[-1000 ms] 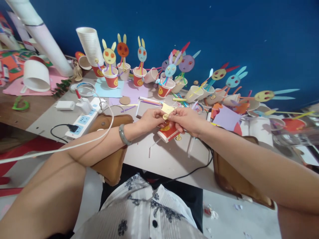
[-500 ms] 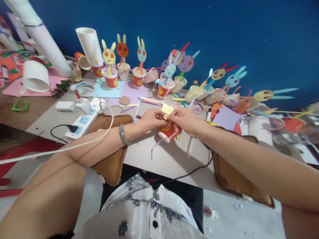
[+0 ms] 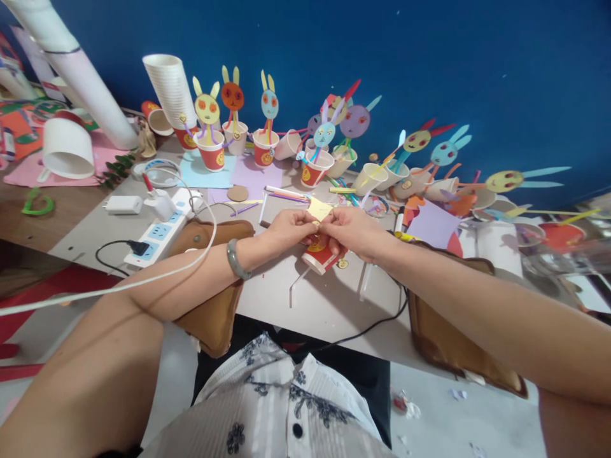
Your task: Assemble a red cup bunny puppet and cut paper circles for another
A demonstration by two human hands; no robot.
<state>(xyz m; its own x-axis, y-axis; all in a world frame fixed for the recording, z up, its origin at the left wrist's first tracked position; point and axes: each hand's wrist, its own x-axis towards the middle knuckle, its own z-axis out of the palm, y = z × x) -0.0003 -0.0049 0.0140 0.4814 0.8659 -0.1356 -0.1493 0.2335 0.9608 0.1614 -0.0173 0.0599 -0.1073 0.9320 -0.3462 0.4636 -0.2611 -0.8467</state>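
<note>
Left hand [image 3: 289,229]: fingers pinched on a small yellow tag [image 3: 316,224]
Right hand [image 3: 358,232]: fingers closed on the same tag, tips close against the left hand's
Tag's place: above the middle of the desk [image 3: 267,289], between far and near edges, mostly covered by fingertips
Red cup [image 3: 319,262]: tilted below the hands, partly hidden; cannot tell whether fingers touch it
Yellow paper [image 3: 319,208]: just beyond the fingertips
Rabbit cups [image 3: 212,154]: along the desk's far edge
</note>
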